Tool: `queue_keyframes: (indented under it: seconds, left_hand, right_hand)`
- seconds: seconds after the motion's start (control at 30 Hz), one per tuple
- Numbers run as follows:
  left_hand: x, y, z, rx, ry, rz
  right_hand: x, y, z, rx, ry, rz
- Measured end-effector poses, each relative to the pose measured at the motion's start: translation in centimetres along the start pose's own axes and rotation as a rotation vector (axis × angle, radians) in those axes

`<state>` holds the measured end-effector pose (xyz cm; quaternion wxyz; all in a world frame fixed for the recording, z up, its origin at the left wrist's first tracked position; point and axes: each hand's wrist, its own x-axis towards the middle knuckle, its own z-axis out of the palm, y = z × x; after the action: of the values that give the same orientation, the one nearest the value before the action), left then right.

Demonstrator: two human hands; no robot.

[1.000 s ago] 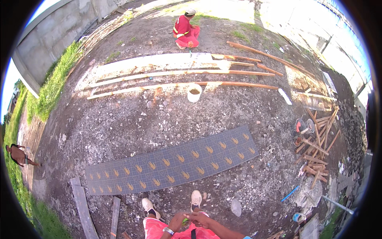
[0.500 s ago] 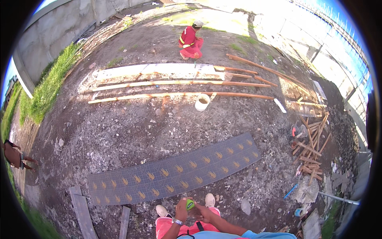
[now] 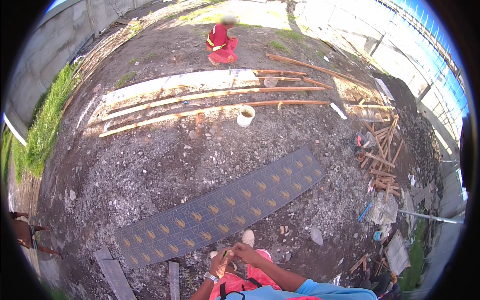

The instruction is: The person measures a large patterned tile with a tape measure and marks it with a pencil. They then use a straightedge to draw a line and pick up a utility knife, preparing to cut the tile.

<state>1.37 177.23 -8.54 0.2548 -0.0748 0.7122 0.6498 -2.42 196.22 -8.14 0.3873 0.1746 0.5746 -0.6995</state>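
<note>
In front of my body, my left hand [image 3: 220, 264], with a watch on its wrist, is closed around a small green tape measure [image 3: 226, 254], mostly hidden by the fingers. Close against it, my right hand [image 3: 245, 253] has its fingers pinched together; what they hold is too small to make out. Just beyond both hands, a long dark blue-grey sheet [image 3: 223, 212] with gold motifs and a line grid lies flat on the gravel, slanting up to the right. My shoes [image 3: 248, 237] stand at its near edge.
A person in red [image 3: 220, 42] squats beyond long timbers [image 3: 210, 93] and a pale board [image 3: 180, 82]. A white bucket [image 3: 245, 115] stands nearer. Scrap wood [image 3: 384, 155] is piled right; grey planks [image 3: 116, 277] lie near left. Another person [image 3: 27, 232] is at the left edge.
My hands have turned so that less of the green tape measure shows, and my right hand has risen beside the left. The whole view has shifted and tilted with my head.
</note>
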Motion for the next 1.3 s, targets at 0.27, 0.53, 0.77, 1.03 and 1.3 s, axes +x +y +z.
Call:
queue_keyframes:
  seconds: [0.27,0.53,0.77,1.03,1.3]
  left_hand:
    - [-0.5,-5.3,-7.1,0.519,-0.117,-0.092]
    - [-20.0,-13.3,-21.6,0.164,-0.039,-0.805]
    - [-17.1,-12.4,-16.9,0.104,0.014,-0.611]
    - [-8.6,-9.0,-11.2,0.715,-0.077,-0.449]
    - [-13.8,-15.1,-14.5,0.685,-0.015,-0.611]
  right_hand:
    - [-0.5,-6.8,-7.9,0.568,-0.005,-0.035]
    - [-7.3,-16.4,-39.8,0.828,0.732,-0.559]
    - [-4.9,-11.8,-39.0,0.799,0.899,-0.506]
    - [2.4,3.9,-10.2,0.568,0.539,-0.185]
    - [6.1,14.8,5.9,0.572,0.249,0.118]
